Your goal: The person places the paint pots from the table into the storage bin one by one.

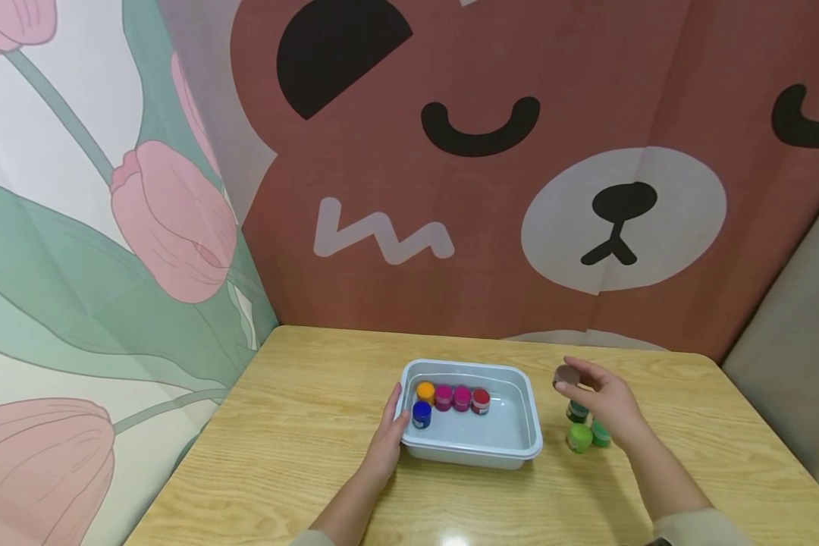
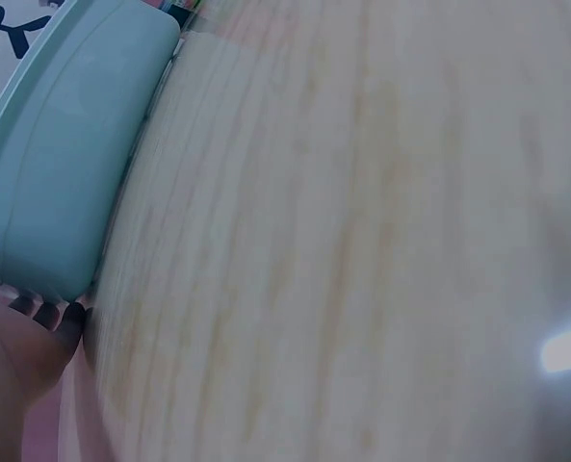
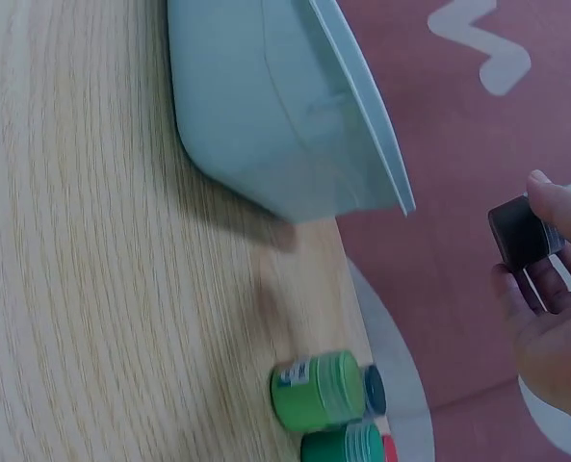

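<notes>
A light blue plastic tub (image 1: 464, 451) stands on the table, with my left hand (image 1: 384, 444) gripping its left side. The thumb lies at the rim, and fingertips show against the outer wall in the left wrist view. Inside sit an orange paint pot (image 1: 425, 392), two magenta paint pots (image 1: 453, 397), a red one (image 1: 481, 400) and a blue one (image 1: 422, 414). To the tub's right, my right hand (image 1: 607, 398) pinches a dark brown paint pot (image 3: 521, 233) between thumb and fingers, raised above the table.
Below the right hand stand a light green pot (image 1: 579, 437), a darker green pot (image 1: 600, 434) and a dark teal pot (image 1: 576, 410). A bit of red (image 3: 390, 449) shows behind them in the right wrist view. A bear-print curtain (image 1: 382, 303) hangs behind the wooden table (image 1: 280, 425).
</notes>
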